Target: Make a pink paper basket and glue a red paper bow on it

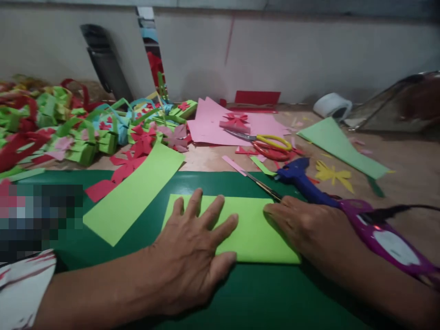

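Observation:
A folded-looking sheet of light green paper (250,229) lies flat in front of me on a dark green mat (268,293). My left hand (195,238) presses down on its left part, palm down and fingers spread. At the right end of the sheet, my right hand (299,224) is closed, its bent fingers against the paper's edge. A slim dark blade with a gold-toned stripe (261,185) points away just behind those fingers; its handle end is hidden. Left of my left hand lies a second light green strip (137,192), angled across the mat.
Right: a blue and purple glue gun (364,215) with a cord, and a yellow paper butterfly (333,174). Behind: scissors (264,142) on pink sheets (206,128), a tape roll (332,106), a mint green paper piece (343,146). Left: several small paper baskets (80,149) and red paper flowers (142,140).

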Tool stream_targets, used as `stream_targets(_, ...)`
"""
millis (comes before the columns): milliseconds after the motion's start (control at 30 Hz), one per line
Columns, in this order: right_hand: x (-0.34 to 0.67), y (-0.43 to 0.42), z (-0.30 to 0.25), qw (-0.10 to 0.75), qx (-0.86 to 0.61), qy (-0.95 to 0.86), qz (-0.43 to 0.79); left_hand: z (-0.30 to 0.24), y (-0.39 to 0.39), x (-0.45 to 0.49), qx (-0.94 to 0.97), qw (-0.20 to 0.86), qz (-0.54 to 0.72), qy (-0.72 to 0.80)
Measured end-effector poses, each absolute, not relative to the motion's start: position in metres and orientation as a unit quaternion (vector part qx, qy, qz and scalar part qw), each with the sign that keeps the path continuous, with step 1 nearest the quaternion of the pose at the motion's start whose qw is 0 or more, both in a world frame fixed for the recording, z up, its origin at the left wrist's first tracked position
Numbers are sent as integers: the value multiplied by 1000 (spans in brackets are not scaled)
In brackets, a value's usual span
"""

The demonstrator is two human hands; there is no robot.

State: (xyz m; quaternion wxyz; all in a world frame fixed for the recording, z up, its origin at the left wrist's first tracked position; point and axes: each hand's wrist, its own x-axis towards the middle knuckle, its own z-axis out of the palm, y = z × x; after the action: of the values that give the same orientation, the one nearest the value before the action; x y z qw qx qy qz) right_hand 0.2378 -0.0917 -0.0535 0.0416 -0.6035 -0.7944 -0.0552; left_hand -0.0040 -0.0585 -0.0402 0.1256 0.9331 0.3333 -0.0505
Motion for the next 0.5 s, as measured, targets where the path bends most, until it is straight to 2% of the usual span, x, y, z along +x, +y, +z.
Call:
stream_targets(33,236,-92,-49,1,-593,-801,-79,-40,-58,-3,933,120,-60,334)
stream_targets(100,233,-93,-40,-26,-569,-816,-98,-41,-59,-2,933,111,-76,335)
stream_targets(267,218,-118,-35,120,-451,-881,-81,-48,-62,-2,932,105,-80,338)
stream_targets(367,201,-138,-50,144,-409,-897,-85,-53,-63,-3,932,100,-66,341)
stream_targets(500,192,-152,-71,106,-401,-902,-117,-61,-63,-5,937,83,-46,337)
